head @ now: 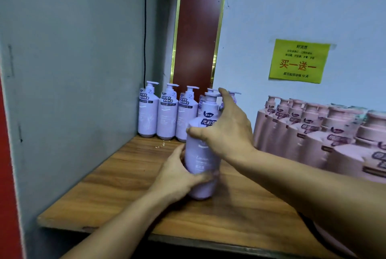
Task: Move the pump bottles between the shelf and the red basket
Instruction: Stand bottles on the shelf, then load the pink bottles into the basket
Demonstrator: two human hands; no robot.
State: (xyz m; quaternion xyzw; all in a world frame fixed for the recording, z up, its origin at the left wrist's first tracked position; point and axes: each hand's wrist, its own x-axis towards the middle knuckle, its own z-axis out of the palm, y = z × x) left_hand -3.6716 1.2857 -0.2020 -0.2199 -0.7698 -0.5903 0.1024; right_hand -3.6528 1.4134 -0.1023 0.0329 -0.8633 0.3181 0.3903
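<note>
At frame centre, by the wooden shelf (125, 175) | my left hand (179, 175) curls round the lilac pump bottle (200, 160) low down | my right hand (227, 131) clasps its shoulder, thumb in front.

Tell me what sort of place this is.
Probably a shop or a mock-up of one: matching lavender pump bottles along the back of a wooden shelf, pink pump bottles to their right, and a yellow promotional notice taped to the wall. The left hand and right hand grip one more lavender bottle.
</note>
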